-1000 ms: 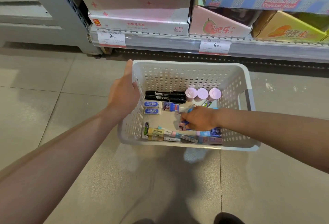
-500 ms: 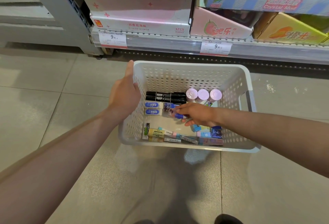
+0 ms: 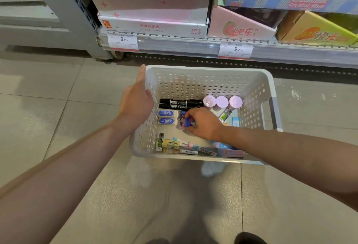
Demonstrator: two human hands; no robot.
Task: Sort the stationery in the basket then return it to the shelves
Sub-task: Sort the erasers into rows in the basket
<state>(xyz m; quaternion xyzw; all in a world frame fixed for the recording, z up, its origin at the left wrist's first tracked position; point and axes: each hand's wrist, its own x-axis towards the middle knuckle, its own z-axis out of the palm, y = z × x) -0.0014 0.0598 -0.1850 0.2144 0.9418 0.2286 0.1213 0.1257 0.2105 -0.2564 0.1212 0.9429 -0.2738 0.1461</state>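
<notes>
Right hand point(image 3: 203, 123) pinches a small blue item point(image 3: 188, 123) inside the basket point(image 3: 257, 92); left hand point(image 3: 136, 101), fingers straight, steadies its rim.

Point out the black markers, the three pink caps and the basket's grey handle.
black markers point(image 3: 179, 104), head view, middle of the two barrels.
pink caps point(image 3: 222, 101), head view, top of the middle cap.
grey handle point(image 3: 273, 112), head view, mid-bar.
</notes>
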